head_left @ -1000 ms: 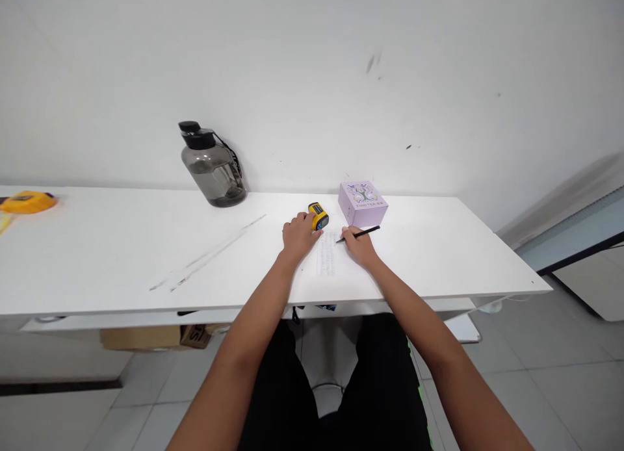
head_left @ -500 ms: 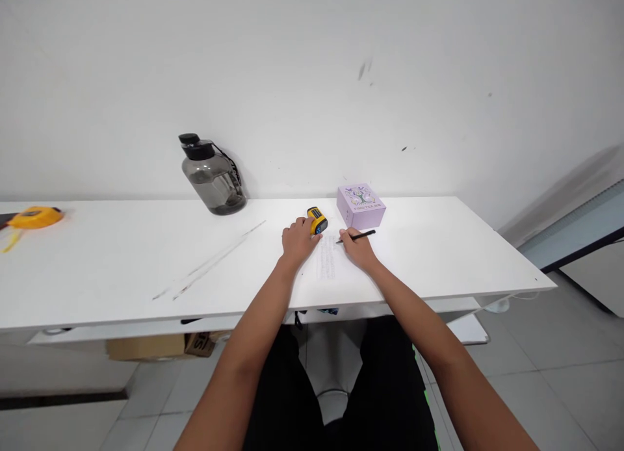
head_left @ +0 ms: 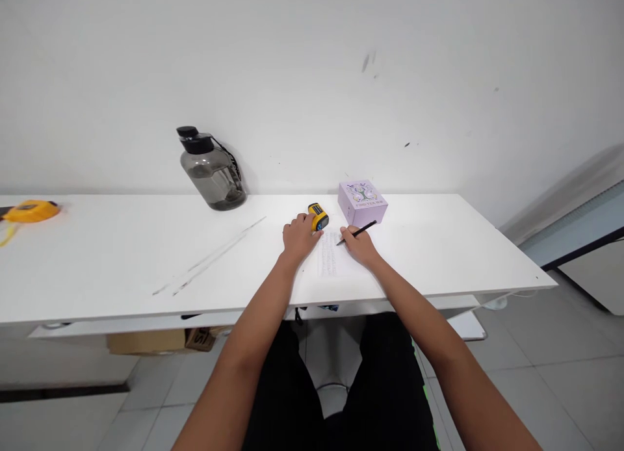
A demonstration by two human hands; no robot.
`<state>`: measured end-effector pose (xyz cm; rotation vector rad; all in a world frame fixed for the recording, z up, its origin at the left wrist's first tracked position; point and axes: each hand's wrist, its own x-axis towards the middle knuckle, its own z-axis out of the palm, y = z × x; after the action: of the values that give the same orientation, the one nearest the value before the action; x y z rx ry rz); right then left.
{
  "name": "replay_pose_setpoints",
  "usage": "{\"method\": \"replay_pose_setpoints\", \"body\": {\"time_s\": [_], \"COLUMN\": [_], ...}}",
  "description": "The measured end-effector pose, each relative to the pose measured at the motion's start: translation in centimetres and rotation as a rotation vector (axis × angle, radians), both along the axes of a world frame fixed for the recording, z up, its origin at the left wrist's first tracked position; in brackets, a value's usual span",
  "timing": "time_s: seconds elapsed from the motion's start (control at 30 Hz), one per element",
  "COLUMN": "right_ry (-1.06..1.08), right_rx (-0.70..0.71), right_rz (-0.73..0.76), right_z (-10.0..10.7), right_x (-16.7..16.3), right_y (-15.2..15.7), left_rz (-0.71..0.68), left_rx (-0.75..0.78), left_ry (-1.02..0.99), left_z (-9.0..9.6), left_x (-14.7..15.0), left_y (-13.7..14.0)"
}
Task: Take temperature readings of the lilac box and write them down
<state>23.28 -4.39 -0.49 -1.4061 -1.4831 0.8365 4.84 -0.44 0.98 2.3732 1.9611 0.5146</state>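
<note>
My left hand (head_left: 299,235) rests on the white table with its fingers curled against a small yellow-and-black digital measuring device (head_left: 319,218), whose little screen faces me. A black pen (head_left: 364,229) is pinched in my right hand (head_left: 361,245), its tip down on a sheet of paper (head_left: 327,264). Rows of small handwriting fill the left part of that sheet. The paper's white edges blend into the tabletop, and my right hand covers part of it. Just behind the pen sits a lilac box (head_left: 363,204) with a tree design on top.
A grey see-through water bottle (head_left: 213,178) with a black lid stands near the wall on the left. Farther left lies a yellow tool (head_left: 33,211), partly out of view. Under the table (head_left: 121,269) are a shelf and a cardboard box (head_left: 146,342).
The view has shifted slightly. The pen in my right hand leans a little more upright, with its tip still at the handwriting. My left hand stays on the measuring device.
</note>
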Motion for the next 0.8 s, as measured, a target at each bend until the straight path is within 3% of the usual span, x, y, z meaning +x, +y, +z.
{"method": "replay_pose_setpoints", "body": {"time_s": [0.47,0.7,0.8], "right_ry": [0.003,0.320,0.363], "right_rx": [0.022,-0.044,-0.067], "right_rz": [-0.026,0.102,0.165], "right_z": [-0.6,-0.3,-0.2], "right_x": [0.4,0.7,0.7], "right_y": [0.5,1.0,1.0], "left_rz": [0.004,-0.019,-0.021], "left_rx": [-0.020,0.014,0.009], "left_ry": [0.009,0.024,0.026], "left_z": [0.1,-0.2,-0.2], "left_x": [0.1,-0.1,-0.1], "left_y": [-0.1,-0.1,0.0]}}
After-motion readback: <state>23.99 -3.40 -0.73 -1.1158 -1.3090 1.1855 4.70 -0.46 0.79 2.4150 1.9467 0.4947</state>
